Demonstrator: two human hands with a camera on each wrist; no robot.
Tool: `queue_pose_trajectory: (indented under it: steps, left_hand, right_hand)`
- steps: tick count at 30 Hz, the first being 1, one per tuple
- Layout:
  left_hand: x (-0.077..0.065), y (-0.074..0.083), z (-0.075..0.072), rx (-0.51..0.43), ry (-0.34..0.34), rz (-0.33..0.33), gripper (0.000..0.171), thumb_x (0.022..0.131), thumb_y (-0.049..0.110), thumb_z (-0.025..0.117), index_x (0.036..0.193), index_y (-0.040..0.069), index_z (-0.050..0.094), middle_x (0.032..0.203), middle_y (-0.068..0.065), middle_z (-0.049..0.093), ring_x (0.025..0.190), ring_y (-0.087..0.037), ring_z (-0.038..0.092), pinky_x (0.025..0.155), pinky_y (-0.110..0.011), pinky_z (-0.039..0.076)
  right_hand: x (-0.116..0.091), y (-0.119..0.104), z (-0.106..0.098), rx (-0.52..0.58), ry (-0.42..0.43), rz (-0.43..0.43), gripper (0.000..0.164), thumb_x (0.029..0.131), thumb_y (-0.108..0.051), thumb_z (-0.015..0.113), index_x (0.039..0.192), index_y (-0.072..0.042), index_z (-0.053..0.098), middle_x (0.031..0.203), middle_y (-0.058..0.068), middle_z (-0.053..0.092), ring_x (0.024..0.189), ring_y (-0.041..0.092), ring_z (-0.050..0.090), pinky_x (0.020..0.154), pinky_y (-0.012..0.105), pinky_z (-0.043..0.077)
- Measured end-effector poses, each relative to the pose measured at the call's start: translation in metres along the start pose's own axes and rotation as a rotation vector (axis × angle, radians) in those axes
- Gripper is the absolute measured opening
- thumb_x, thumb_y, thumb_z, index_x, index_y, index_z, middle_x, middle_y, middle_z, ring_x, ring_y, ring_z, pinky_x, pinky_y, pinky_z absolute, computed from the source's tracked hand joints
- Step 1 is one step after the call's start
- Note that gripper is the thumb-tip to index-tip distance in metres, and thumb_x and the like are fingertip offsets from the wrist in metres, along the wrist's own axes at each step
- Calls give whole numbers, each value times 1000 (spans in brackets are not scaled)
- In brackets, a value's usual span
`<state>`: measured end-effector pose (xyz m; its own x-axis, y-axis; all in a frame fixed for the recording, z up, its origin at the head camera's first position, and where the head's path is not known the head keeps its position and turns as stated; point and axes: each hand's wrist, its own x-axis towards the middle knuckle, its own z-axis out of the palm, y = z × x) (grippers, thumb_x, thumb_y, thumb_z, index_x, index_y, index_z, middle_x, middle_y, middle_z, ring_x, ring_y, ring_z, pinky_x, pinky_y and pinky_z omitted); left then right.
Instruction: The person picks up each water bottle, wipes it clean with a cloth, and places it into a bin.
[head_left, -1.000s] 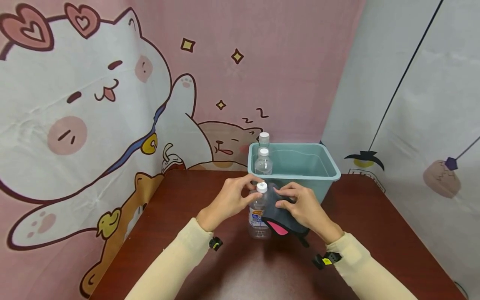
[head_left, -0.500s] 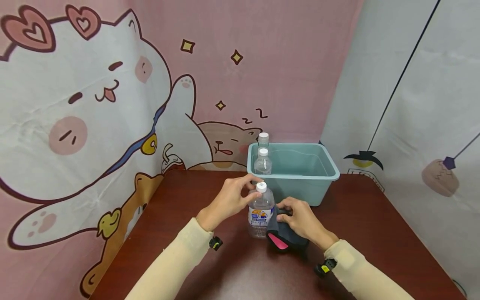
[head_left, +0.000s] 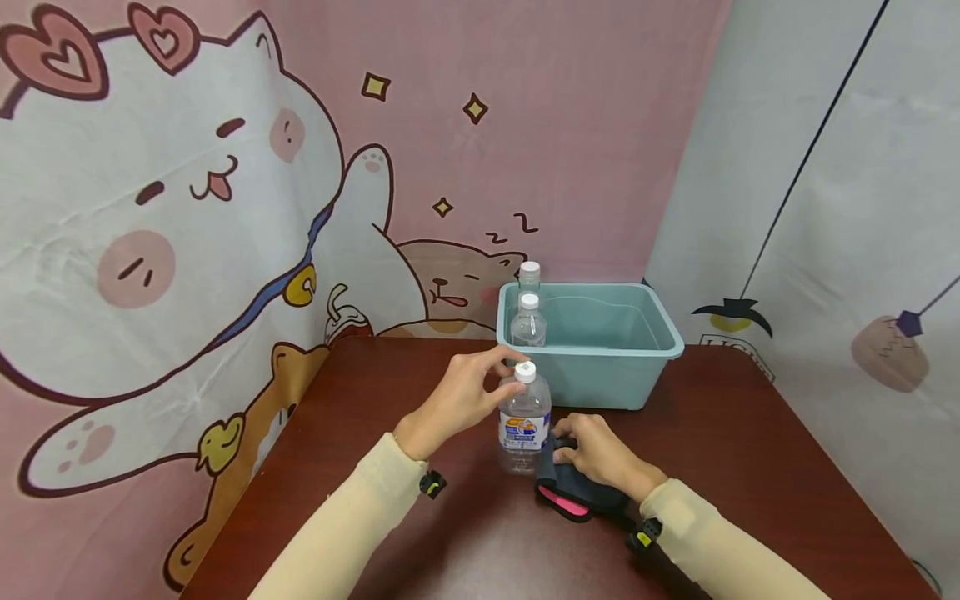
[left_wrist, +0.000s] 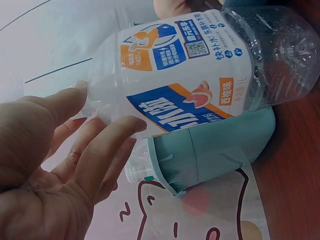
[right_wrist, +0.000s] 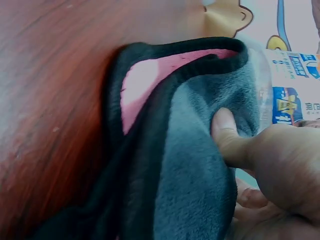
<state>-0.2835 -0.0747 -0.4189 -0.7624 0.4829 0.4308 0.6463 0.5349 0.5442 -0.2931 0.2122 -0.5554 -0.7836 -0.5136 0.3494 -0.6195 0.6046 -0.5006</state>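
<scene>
A clear plastic bottle [head_left: 525, 425] with a white cap and a blue, orange and white label stands upright on the table. My left hand [head_left: 461, 396] grips it near the neck, just below the cap; the left wrist view shows thumb and fingers about the upper part of the bottle [left_wrist: 165, 75]. Low beside it on the right, my right hand [head_left: 603, 454] holds a grey fleece pouch [head_left: 581, 487] with black edging and a pink inside. In the right wrist view my thumb presses into the grey cloth [right_wrist: 195, 145], whose open end gapes, showing pink.
A light blue plastic bin [head_left: 600, 379] stands behind the bottle. Inside, along its left wall, are two more clear bottles, a nearer bottle [head_left: 528, 327] and a farther bottle [head_left: 529, 277]. The dark red wooden table [head_left: 390, 533] ends at cartoon-printed curtains [head_left: 585, 125].
My right hand has lowered the grey fleece pouch toward the table, off the bottle's right side, so the label now shows fully. My left hand stays at the bottle's neck.
</scene>
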Motion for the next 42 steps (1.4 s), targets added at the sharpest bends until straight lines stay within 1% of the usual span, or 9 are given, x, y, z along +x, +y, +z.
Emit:
queue_pose_trajectory:
  steps: [2,3,8,15,21,24,29,36,42]
  left_hand:
    - [0,1,0,-3,3,0,38,106,19,89,141,14,77,115,-7,88,104,-21,83,80,-31,70]
    - [0,1,0,-5,4,-1,38,106,19,89,141,14,77,115,-8,88,105,-21,83,82,-33,71]
    - [-1,2,0,-9,0,-9,39,106,18,89,142,14,77,116,-8,88,107,-22,84,84,-35,72]
    - [-2,2,0,-11,-2,-15,37,106,18,88,141,14,77,116,-9,88,107,-23,83,85,-39,73]
    - [-3,1,0,-14,-3,-20,38,106,18,88,142,14,77,117,-8,88,109,-23,84,89,-33,73]
    - [-3,1,0,-12,-5,-15,38,106,18,88,143,14,77,118,-8,88,110,-23,84,91,-34,73]
    - [-3,2,-1,-2,-2,3,38,106,18,88,142,14,76,118,-9,88,110,-24,84,91,-33,73]
    - [-2,1,-1,-7,-1,5,39,106,19,89,143,14,76,120,-8,88,110,-23,84,91,-32,73]
    - [-2,1,0,-4,-2,6,39,106,18,89,142,13,77,118,-10,88,106,-26,84,87,-35,73]
  right_hand:
    - [1,-1,0,-4,-7,22,23,92,-16,101,109,-8,88,102,4,83,91,16,76,79,40,67]
    - [2,-12,-4,-15,-19,65,22,90,-12,101,107,-8,88,102,5,83,91,18,77,80,43,68]
    - [2,-17,-4,-31,-45,145,22,93,-10,99,113,-6,89,111,8,88,99,23,82,86,46,71]
    - [-1,-19,-4,-10,-18,188,24,96,-8,96,118,-4,89,119,11,89,109,29,85,92,51,72]
    - [-1,-22,-10,33,43,186,23,98,-10,95,120,-7,90,121,9,90,113,28,85,94,50,71]
    - [0,-25,-16,49,78,178,22,98,-10,94,120,-8,90,121,8,90,114,28,84,94,49,71]
    - [6,-33,-31,88,142,179,21,100,-8,93,121,-8,91,119,6,90,112,27,84,94,42,70]
    - [17,-48,-55,183,241,125,22,100,-4,92,122,-9,91,115,6,89,105,19,82,87,22,67]
    - [29,-61,-65,192,302,44,26,100,-9,93,126,-9,90,112,5,85,88,7,68,72,19,55]
